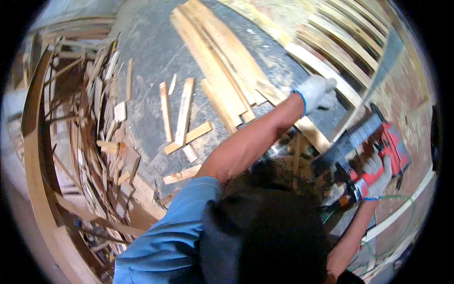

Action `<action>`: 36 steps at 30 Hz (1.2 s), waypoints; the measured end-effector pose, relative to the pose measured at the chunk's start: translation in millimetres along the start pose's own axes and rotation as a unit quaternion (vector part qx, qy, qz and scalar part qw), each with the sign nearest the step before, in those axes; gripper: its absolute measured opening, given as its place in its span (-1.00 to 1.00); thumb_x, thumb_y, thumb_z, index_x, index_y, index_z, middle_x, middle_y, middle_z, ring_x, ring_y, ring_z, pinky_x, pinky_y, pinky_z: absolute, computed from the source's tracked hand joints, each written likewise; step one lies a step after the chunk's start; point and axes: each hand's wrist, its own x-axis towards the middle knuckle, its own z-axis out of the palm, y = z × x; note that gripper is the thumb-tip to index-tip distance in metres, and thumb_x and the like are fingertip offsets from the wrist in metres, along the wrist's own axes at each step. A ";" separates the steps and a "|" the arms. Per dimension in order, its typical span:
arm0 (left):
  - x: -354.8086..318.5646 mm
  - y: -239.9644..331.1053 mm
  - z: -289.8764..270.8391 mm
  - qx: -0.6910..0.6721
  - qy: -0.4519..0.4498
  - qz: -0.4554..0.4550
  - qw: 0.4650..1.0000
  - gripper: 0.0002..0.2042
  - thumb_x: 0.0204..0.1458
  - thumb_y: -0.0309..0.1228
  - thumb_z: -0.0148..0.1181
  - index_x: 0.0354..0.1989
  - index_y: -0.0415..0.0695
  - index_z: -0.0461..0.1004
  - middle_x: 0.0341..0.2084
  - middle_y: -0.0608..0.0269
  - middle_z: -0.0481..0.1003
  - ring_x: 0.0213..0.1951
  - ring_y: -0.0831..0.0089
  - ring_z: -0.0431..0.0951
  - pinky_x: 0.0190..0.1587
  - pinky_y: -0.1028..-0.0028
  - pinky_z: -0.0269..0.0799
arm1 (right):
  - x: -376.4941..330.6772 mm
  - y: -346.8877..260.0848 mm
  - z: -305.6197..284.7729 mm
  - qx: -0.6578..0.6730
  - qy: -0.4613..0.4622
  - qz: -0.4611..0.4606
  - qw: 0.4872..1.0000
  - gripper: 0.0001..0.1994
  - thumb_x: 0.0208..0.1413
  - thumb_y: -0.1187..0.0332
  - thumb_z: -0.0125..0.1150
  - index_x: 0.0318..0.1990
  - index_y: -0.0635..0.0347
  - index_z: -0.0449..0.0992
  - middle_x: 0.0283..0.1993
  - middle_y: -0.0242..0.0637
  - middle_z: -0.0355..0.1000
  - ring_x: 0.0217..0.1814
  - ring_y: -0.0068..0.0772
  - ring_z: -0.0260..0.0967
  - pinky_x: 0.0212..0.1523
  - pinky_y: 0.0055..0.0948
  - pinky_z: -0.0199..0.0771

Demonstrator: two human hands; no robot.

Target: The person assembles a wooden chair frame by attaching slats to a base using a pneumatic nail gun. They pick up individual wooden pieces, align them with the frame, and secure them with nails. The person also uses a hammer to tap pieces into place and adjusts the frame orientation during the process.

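Note:
My right hand (377, 173), in a pale work glove, grips the handle of a red and black nail gun (362, 138) at the right. A thin green hose runs near the tool's lower end. My left arm reaches across to the right, and my left hand (318, 93), gloved in white with a blue cuff, is over the end of a narrow wooden board (312, 134). Its fingers look curled; anything inside them is hidden. Just beyond it lies a pale slat (324, 71) at the pallet's edge. A large dark shape covers the lower middle.
Long planks (222, 61) lie stacked on a dark worktop (146, 47), with several short offcuts (185, 111) left of them. A slatted wooden pallet (347, 42) stands at the far right. Scrap wood (90, 128) is heaped at the left behind a wooden frame (34, 142).

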 end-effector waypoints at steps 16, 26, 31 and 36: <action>-330.1 29.6 -373.4 0.522 0.666 0.073 0.528 -0.66 0.10 -0.28 0.07 -0.05 -0.22 0.56 -0.10 -0.21 0.56 -0.01 -0.09 0.55 0.09 0.13 0.42 | 37.3 -25.8 -61.3 -0.110 0.101 -0.148 0.978 -0.65 0.38 0.07 0.01 -0.36 0.12 0.35 -0.54 -0.54 0.01 -0.57 -0.64 -0.06 -0.56 -0.53 -0.06; -419.1 -57.5 -323.1 0.574 0.548 0.057 0.605 -0.72 0.14 -0.38 0.12 -0.02 -0.18 0.55 -0.09 -0.10 0.54 0.01 -0.04 0.52 0.12 0.15 0.39 | 54.0 -42.2 -94.1 -0.199 0.097 -0.181 0.958 -0.54 0.37 0.01 0.02 -0.12 0.34 0.50 -0.36 -0.35 0.42 -0.41 -0.52 0.31 -0.39 -0.50 0.35; -420.7 -92.5 -289.9 0.684 0.478 0.026 0.551 -0.49 -0.01 -0.44 0.27 0.18 -0.22 0.40 -0.06 -0.10 0.46 0.04 -0.09 0.43 0.17 0.08 0.32 | 62.1 -40.5 -93.2 -0.178 0.049 -0.141 0.973 -0.53 0.36 0.00 0.03 -0.09 0.36 0.51 -0.33 -0.33 0.45 -0.39 -0.50 0.34 -0.36 -0.49 0.38; -418.1 -63.9 -290.0 0.736 0.396 -0.018 0.549 -0.55 0.00 -0.34 0.28 0.08 -0.23 0.46 -0.05 -0.13 0.47 -0.03 -0.10 0.47 0.06 0.08 0.40 | 68.7 -43.8 -108.2 -0.136 -0.045 -0.098 0.985 -0.51 0.36 -0.01 0.03 -0.06 0.37 0.51 -0.30 -0.30 0.48 -0.36 -0.48 0.37 -0.34 -0.47 0.41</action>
